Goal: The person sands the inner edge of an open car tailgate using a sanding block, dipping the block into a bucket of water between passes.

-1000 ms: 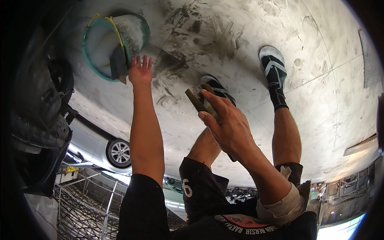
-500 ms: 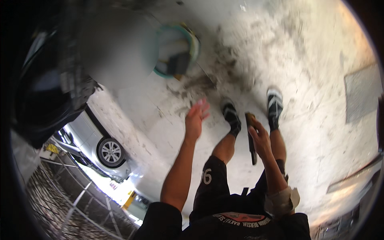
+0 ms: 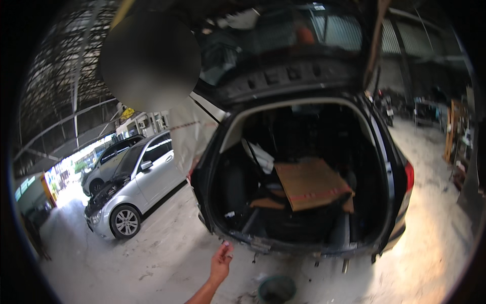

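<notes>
Down near 6 o'clock, looks like just reaching out with left hand (image 3: 221, 262), fingers (image 3: 226, 248) loosely bent, seemingly empty. Car (image 3: 304, 247) at its 1 o'clock, bucket (image 3: 261, 290) at 4. Probably needs spreading wider to grip anything.

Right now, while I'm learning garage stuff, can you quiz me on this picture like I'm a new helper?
1. True or false: the tailgate of the black car is raised.
2. What lies inside that car's open back? A) a ladder; B) brown cardboard; C) a bicycle.
3. Which of the person's own hands is in view?

Key: 1. True. 2. B. 3. The left hand.
</notes>
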Action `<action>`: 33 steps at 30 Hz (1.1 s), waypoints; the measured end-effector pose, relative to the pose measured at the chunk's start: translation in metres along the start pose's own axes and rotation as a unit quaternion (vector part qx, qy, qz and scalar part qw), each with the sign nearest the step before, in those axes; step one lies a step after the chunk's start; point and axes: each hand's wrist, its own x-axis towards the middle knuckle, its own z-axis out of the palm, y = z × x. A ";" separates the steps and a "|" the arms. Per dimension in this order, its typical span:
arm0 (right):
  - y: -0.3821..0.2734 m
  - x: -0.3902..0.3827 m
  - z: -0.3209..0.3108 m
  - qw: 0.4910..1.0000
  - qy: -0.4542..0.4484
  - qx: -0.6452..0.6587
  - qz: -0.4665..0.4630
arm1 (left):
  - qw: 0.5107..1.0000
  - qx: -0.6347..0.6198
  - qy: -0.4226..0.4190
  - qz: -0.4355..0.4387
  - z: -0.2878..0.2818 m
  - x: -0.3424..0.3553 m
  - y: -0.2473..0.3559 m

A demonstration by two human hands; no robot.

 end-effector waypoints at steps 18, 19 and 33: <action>-0.607 0.126 -0.011 0.861 0.069 0.051 -0.501 | 0.846 0.068 0.150 0.506 -0.136 0.317 0.560; -0.632 0.125 -0.012 0.849 0.071 0.056 -0.521 | 0.843 0.045 0.159 0.511 -0.131 0.326 0.580; -0.762 0.181 -0.049 0.769 0.029 0.092 -0.632 | 0.874 -0.081 0.290 0.382 -0.092 0.426 0.710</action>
